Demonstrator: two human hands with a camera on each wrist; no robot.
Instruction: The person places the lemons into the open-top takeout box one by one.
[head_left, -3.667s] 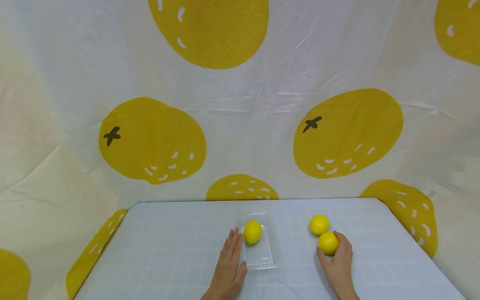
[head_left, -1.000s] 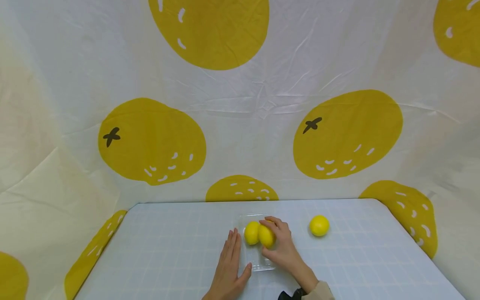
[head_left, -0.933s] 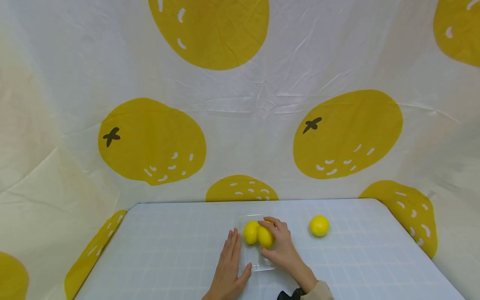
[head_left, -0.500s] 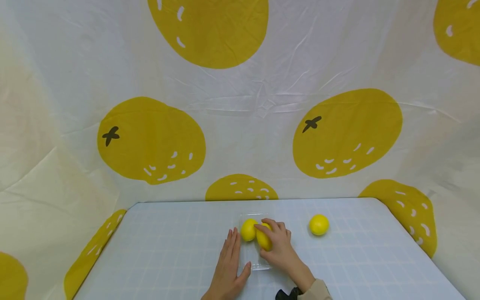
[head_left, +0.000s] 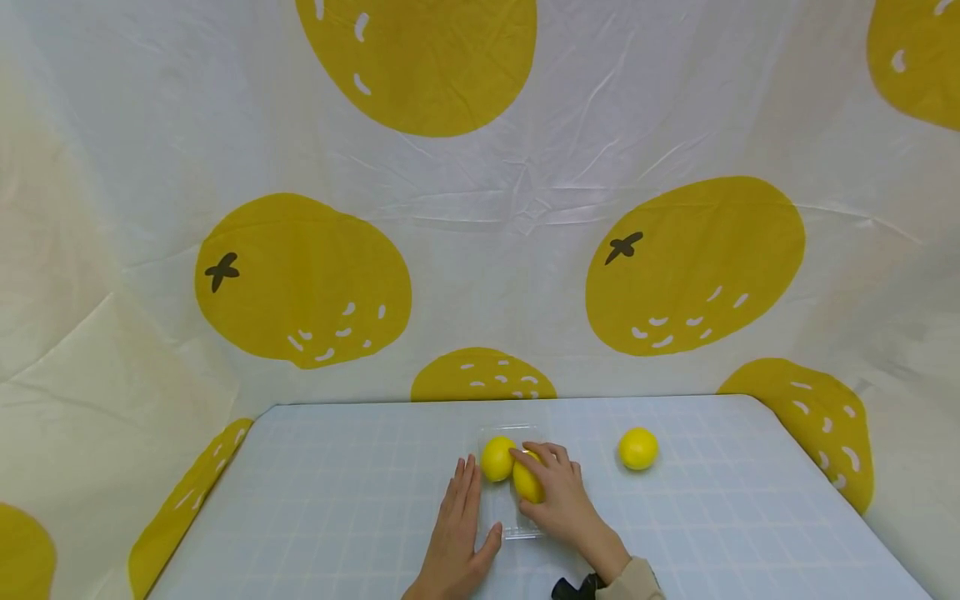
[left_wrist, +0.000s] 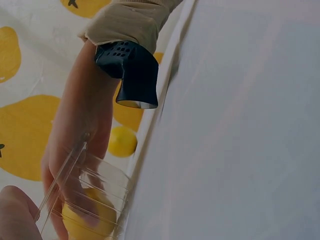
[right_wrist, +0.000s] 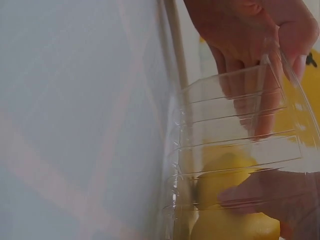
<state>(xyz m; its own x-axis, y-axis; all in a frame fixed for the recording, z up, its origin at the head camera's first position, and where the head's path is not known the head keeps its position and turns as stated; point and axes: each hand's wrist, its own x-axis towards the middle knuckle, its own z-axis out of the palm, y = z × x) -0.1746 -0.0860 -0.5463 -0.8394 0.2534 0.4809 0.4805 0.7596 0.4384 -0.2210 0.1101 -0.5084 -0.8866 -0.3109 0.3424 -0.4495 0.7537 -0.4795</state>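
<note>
A clear plastic container (head_left: 522, 532) stands in the middle of the table. My left hand (head_left: 456, 529) lies along its left side with fingers straight; the thumb (left_wrist: 19, 215) is at the near rim in the left wrist view. Inside the container my right hand (head_left: 558, 492) grips a lemon (head_left: 527, 482) between thumb and fingers, partly covering it. Against that fruit's left side sits another lemon (head_left: 497, 460), towards the container's far left. Through the clear wall, the right wrist view shows the gripped lemon (right_wrist: 235, 227) and the right thumb on it.
A third lemon (head_left: 638, 449) lies on the light blue checked tablecloth (head_left: 720, 508), right of the container. Behind the table hangs a white curtain (head_left: 495, 275) printed with large yellow fruit. A dark wrist-worn device (head_left: 573, 589) sits at the right sleeve.
My right hand has carried a lemon from the table's right side leftwards into the container. The lemon that was inside has shifted left and slightly back. My left hand stays at the container's side.
</note>
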